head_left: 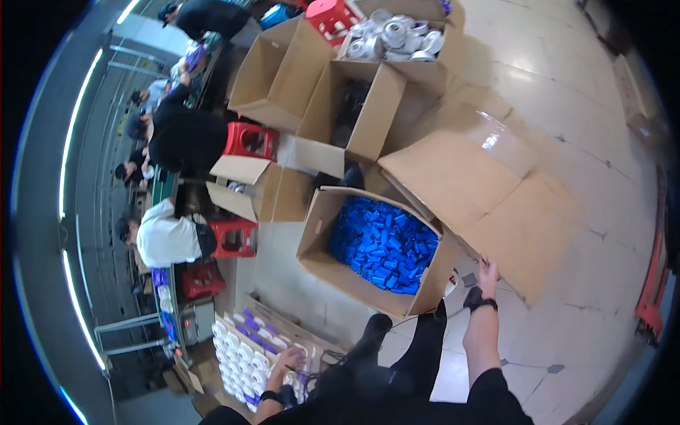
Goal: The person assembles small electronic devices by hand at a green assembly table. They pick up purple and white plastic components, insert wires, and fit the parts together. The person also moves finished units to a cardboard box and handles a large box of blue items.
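My right hand point(487, 273), with a dark band at the wrist, is closed on the near edge of a large brown cardboard sheet point(467, 180). Just left of that sheet stands an open carton point(361, 282) filled with small blue plastic pieces point(386, 244). My left hand point(288, 359) hangs over the right side of a layer of white round parts point(241, 358), some of them purple, at the lower left. Its fingers look loosely apart with nothing visible in them, though they are small in the picture.
Farther off are open cartons point(354, 106), one holding white round parts point(397, 35). Red stools point(234, 237) and people, one in a white top point(168, 237), line a workbench on the left. A red pallet-jack-like frame point(650, 297) stands at the far right on the tiled floor.
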{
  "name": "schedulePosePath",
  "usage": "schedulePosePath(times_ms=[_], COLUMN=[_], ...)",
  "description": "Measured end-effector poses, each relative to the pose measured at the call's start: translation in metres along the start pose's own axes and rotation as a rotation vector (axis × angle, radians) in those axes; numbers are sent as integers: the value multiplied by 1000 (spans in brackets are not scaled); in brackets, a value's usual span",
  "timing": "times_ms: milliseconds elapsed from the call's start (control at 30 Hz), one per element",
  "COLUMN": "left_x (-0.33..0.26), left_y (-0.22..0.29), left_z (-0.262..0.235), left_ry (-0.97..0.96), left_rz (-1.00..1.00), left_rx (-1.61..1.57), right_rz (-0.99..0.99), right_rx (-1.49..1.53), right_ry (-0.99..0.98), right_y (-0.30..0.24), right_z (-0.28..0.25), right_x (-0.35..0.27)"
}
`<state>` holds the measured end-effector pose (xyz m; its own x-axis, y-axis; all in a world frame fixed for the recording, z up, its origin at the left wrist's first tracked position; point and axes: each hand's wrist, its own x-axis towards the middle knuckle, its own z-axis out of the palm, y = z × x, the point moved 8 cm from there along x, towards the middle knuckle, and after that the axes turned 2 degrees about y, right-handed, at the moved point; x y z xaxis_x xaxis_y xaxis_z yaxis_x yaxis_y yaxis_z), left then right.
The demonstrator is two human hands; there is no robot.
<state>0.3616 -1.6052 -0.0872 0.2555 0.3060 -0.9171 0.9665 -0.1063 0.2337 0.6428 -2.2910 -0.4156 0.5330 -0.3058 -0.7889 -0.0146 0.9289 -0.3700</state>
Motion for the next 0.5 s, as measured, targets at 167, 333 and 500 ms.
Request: schedulePosePath(times_ms=[167, 333, 500], left_x=[-8, -52, -18], left_y=[-21, 82, 176], left_z=[-22, -5, 38], left_ry=[-19, 255, 62], left_rz=[36, 126, 647], left_rx=[166, 304, 475], right_rz=[47, 281, 216], right_rx=[-15, -708, -1109], right_ry=[41, 35, 88], right_y=[-25, 25, 3], right_z=[-79, 38, -95], right_x=[56, -12, -46])
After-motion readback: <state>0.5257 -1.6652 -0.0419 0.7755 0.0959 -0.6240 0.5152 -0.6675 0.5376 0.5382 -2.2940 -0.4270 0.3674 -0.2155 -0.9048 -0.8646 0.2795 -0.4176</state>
